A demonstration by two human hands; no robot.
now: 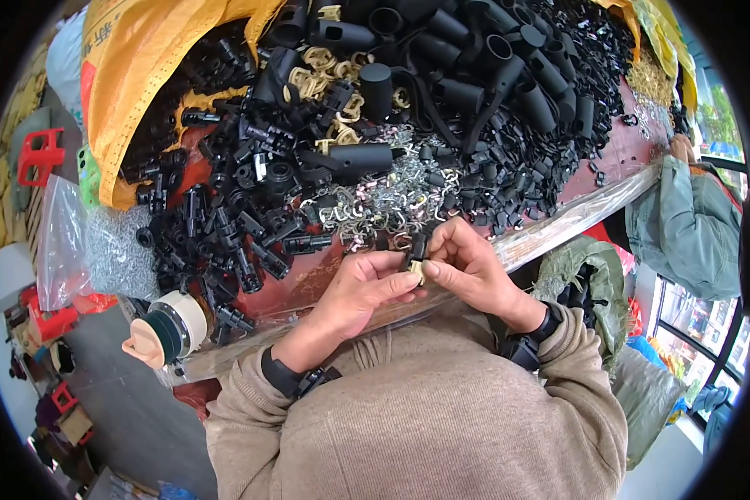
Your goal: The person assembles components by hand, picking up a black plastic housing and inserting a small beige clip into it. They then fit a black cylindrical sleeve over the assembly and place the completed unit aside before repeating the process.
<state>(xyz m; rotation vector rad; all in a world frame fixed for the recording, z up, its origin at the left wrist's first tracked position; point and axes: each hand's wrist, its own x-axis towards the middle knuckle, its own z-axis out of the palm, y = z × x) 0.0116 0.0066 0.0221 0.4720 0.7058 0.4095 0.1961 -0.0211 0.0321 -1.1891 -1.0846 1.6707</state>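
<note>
A: Where is the cream piece sitting?

B: Between the fingertips, by the tabletop's near edge, just below a black piece. The left hand is pinching it; the right hand is holding its thumb against it, fingers curling.

A: What is probably helping?

B: Opposed thumbs are likely steadying both parts.

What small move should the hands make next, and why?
I'd probably turn the small black part and cream plastic piece slightly to expose where they meet. The left hand and right hand come together there, with both thumbs at the cream piece and the black part just above it; whether the two are joined can't be told from this view.
</note>
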